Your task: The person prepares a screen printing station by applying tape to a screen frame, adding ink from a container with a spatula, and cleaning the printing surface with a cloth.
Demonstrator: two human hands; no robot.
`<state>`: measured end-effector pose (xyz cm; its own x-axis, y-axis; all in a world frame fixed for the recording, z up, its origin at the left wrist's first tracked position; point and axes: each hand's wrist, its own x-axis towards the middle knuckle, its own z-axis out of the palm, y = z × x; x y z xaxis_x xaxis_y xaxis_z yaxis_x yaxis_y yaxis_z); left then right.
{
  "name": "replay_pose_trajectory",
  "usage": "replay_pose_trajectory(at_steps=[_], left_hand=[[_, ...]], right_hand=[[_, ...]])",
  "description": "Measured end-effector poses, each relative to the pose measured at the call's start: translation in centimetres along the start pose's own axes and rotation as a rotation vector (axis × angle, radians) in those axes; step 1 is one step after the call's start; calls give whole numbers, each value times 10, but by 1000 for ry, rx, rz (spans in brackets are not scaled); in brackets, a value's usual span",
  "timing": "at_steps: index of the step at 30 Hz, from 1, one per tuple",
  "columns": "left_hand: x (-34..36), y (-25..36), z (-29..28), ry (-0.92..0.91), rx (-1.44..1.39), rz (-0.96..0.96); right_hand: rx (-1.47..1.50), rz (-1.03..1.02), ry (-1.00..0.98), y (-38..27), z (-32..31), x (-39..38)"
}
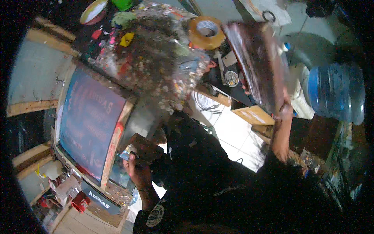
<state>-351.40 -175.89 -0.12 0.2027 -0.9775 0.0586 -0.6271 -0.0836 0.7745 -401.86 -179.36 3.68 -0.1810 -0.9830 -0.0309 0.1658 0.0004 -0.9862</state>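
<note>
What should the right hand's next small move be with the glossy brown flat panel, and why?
Probably draw the right hand and the glossy brown flat panel slightly toward the body, away from the amber ring-shaped tape roll. The panel's upper-left corner shows right beside the roll, though depth is unclear, and the left hand seems occupied with a dark brown block.

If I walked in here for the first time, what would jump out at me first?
Probably the big blue-tinted screen in its wooden frame, tilted at the left, and the lumpy, paint-spattered mound at the top centre, with a fat roll of tape at its right edge. Next would be the glossy brown panel, blurred in the right hand at upper right, beside a large clear-blue bottle.
</note>
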Motion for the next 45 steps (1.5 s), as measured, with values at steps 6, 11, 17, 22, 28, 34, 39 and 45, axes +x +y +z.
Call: replay_pose_trajectory(at_steps=[6, 11, 17, 22, 28, 34, 39, 45], left_hand=[[4, 59, 41, -164, -995, -516], [-8, 79, 59, -240, -911, -508], [-4, 105, 68, -186, -778, -622], [-11, 89, 54, -115, -583, -723], [4, 103, 68, -104, -475, -782], [13, 121, 71, -77, -427, -805], [40, 116, 79, -153, -537, -753], [32, 98, 60, -208, -513, -673]], right_hand=[[4, 351, 89, 65, -8, -83], [64, 577, -35, 180, -41, -94], [64, 514, 4, 442, -66, -55], [-475, 549, -26, 577, -57, -9], [-932, 650, -95, 674, -65, -7], [-1133, 636, -179, 707, -67, -16], [-1310, 417, -150, 734, -131, -37], [-1422, 258, -148, 697, -113, -14]])
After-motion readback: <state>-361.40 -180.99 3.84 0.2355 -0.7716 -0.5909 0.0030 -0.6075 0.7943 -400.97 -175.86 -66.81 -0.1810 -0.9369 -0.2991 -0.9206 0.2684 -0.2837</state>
